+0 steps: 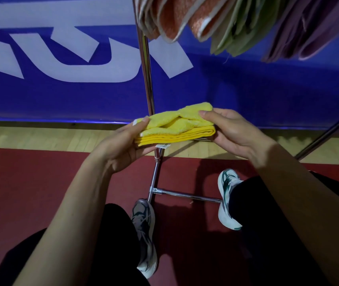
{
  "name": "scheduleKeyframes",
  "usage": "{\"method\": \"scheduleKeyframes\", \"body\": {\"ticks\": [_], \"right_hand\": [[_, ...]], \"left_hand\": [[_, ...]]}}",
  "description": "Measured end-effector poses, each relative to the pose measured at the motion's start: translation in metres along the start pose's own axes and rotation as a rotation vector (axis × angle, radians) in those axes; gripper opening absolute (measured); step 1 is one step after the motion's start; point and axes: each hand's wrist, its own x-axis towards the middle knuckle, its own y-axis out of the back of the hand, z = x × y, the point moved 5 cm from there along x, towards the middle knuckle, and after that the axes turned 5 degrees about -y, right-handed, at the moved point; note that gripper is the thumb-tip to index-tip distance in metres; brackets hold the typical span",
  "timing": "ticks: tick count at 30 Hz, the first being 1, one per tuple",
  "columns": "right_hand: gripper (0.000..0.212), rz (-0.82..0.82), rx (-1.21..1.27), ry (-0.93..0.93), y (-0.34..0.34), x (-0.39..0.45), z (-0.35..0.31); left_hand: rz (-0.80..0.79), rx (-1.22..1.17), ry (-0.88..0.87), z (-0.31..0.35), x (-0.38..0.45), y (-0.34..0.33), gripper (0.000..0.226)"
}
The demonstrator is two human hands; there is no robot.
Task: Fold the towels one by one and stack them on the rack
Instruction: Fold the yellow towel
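A yellow towel [174, 125], folded into a small thick packet, is held level in mid-air between both hands. My left hand [123, 145] grips its left end, thumb on top and fingers beneath. My right hand [232, 134] pinches its right end the same way. A white label hangs from the towel's lower edge. Above, orange towels [176, 17], green towels [236, 32] and purple towels [312, 32] hang from the rack at the top of the view. The rack's chrome upright [146, 65] runs down behind the yellow towel.
The rack's chrome foot bars [187, 195] lie on the red floor mat between my two shoes [144, 234]. A slanted chrome bar [329, 133] crosses at right. A blue banner with white letters [61, 58] stands behind, over a strip of wooden floor.
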Motion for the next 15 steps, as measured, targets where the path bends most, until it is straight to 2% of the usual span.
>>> {"method": "scheduleKeyframes", "body": {"ticks": [4, 9, 15], "right_hand": [[0.034, 0.006, -0.044, -0.009, -0.0007, 0.0000, 0.0006], [0.029, 0.035, -0.026, -0.013, -0.0008, -0.0025, -0.0011], [0.021, 0.136, 0.052, -0.002, 0.0062, -0.0044, -0.0067]], "left_hand": [[-0.015, 0.063, -0.002, -0.0050, 0.0015, -0.0009, 0.037], [-0.026, 0.086, -0.108, -0.0065, 0.0048, -0.0017, 0.034], [-0.117, 0.010, -0.128, -0.0048, 0.0067, -0.0050, 0.049]]}}
